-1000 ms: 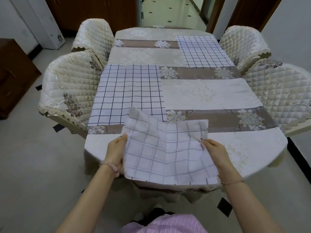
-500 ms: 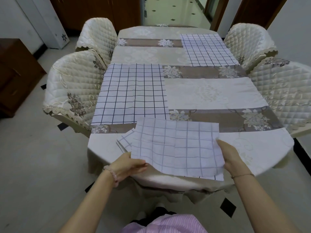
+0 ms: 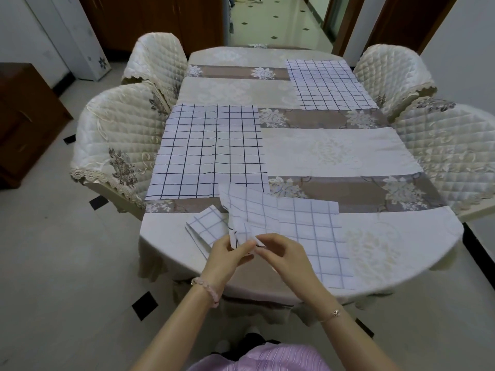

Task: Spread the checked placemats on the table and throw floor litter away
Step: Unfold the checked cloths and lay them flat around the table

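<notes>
Cream quilted seating, dark wood and pale tiles in a dining room.
Four cream quilted satin chairs with brown floral embroidery stand in pairs: the lower-left chair (image 3: 115,145) and upper-left chair (image 3: 158,60), the upper-right chair (image 3: 388,68) and lower-right chair (image 3: 450,151). A dark brown wooden cabinet (image 3: 24,121) sits at the left edge, with a white unit with a flower decal (image 3: 80,44) in the upper left corner. The pale tiled floor (image 3: 53,263) carries small black diamond insets.
</notes>
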`<action>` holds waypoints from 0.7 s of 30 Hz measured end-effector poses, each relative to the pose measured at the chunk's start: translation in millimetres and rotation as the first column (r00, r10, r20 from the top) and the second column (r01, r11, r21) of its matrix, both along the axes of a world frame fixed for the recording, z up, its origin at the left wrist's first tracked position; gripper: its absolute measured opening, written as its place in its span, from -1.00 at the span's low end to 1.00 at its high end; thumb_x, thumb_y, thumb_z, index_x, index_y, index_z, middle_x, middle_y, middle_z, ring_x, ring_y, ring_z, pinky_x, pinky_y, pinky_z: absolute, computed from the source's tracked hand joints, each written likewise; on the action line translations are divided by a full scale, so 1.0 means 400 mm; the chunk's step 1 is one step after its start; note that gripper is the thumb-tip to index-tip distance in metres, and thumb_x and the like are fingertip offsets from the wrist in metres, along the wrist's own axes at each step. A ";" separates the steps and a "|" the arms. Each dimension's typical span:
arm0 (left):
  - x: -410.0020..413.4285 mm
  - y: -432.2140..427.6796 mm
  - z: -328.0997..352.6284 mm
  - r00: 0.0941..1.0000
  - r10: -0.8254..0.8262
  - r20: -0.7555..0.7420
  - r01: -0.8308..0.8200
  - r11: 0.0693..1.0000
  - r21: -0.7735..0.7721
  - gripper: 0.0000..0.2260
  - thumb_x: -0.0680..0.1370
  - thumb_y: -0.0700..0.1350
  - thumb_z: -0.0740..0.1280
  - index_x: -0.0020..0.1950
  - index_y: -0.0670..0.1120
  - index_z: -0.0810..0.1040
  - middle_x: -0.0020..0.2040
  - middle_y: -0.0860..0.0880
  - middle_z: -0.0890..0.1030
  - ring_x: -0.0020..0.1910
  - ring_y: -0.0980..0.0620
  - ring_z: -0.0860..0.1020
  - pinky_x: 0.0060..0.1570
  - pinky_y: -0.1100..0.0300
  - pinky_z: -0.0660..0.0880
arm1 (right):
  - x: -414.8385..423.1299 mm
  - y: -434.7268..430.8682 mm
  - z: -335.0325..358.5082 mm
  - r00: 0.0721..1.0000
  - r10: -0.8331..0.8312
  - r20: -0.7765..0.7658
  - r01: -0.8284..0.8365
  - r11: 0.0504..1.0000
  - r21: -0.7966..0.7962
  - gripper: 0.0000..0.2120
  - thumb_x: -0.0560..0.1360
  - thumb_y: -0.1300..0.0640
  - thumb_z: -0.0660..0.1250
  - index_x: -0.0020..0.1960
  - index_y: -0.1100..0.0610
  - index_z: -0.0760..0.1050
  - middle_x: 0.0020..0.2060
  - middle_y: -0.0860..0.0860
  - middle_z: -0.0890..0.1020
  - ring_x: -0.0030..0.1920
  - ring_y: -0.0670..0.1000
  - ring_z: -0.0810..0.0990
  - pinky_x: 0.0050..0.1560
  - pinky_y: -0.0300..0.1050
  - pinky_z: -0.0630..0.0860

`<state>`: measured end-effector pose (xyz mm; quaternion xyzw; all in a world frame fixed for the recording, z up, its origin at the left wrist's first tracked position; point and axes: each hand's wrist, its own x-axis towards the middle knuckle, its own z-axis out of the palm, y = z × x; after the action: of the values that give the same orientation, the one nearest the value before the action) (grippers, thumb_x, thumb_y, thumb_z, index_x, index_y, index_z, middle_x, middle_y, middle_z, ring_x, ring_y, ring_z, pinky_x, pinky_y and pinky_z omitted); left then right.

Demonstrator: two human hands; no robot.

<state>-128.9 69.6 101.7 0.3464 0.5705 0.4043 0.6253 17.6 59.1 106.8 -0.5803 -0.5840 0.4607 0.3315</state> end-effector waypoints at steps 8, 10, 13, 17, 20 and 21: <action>-0.075 0.039 0.068 0.996 0.089 -0.020 -0.085 0.987 0.133 -0.94 0.47 -0.24 0.39 -0.12 -0.09 0.62 -0.23 -0.01 0.71 -0.23 0.06 0.67 -0.26 0.17 0.59 | 0.089 0.055 0.063 0.943 -0.274 -0.189 0.281 0.960 0.008 -0.82 0.48 0.34 0.32 -0.19 0.13 0.62 -0.29 -0.09 0.66 -0.25 -0.24 0.59 -0.18 -0.47 0.47; -0.134 0.071 0.095 0.989 0.140 -0.036 -0.133 0.977 0.169 -0.92 0.51 -0.24 0.34 -0.11 -0.07 0.58 -0.25 0.05 0.69 -0.26 0.13 0.66 -0.35 0.26 0.57 | 0.159 0.081 0.083 0.921 -0.352 -0.166 0.359 0.933 0.016 -0.89 0.50 0.26 0.33 -0.10 0.12 0.62 -0.23 -0.06 0.65 -0.20 -0.18 0.59 -0.21 -0.53 0.46; -0.229 0.140 0.108 0.975 0.200 -0.097 -0.181 0.968 0.175 -0.91 0.54 -0.23 0.29 -0.08 -0.05 0.53 -0.17 0.02 0.63 -0.19 0.08 0.60 -0.38 0.28 0.55 | 0.260 0.118 0.101 0.918 -0.394 -0.032 0.396 0.917 0.050 -0.86 0.52 0.14 0.33 -0.05 0.19 0.61 -0.22 0.02 0.61 -0.14 -0.07 0.52 -0.25 -0.48 0.44; -0.330 0.242 0.067 0.945 0.238 -0.226 -0.220 0.970 0.104 -0.92 0.56 -0.17 0.28 0.02 -0.13 0.54 -0.17 -0.07 0.60 -0.26 0.02 0.53 -0.44 0.27 0.55 | 0.359 0.173 0.092 0.895 -0.437 0.087 0.436 0.900 0.029 -0.81 0.53 0.15 0.32 -0.04 0.28 0.60 -0.09 0.18 0.62 0.07 0.15 0.57 -0.02 -0.14 0.37; -0.393 0.302 0.025 0.900 0.166 -0.402 -0.137 0.985 0.101 -0.66 0.48 -0.01 0.38 0.15 -0.21 0.55 0.10 -0.21 0.62 -0.01 -0.13 0.57 0.11 -0.05 0.54 | 0.398 0.212 0.067 0.863 -0.483 0.149 0.487 0.873 0.013 -0.75 0.52 0.16 0.33 -0.01 0.36 0.59 0.01 0.30 0.64 0.18 0.28 0.52 0.10 0.07 0.43; -0.405 0.317 0.007 0.879 0.126 -0.460 -0.097 0.992 0.087 -0.51 0.42 0.09 0.40 0.20 -0.22 0.54 0.16 -0.19 0.60 0.10 -0.14 0.56 0.21 -0.08 0.48 | 0.401 0.221 0.058 0.854 -0.491 0.171 0.497 0.868 0.007 -0.74 0.52 0.15 0.33 -0.01 0.38 0.59 0.03 0.33 0.63 0.18 0.29 0.52 0.12 0.08 0.44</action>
<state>-291.0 196.5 104.6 0.4185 0.7099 0.3622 0.4355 178.0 147.5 129.9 -0.7534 -0.4325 0.3206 0.3775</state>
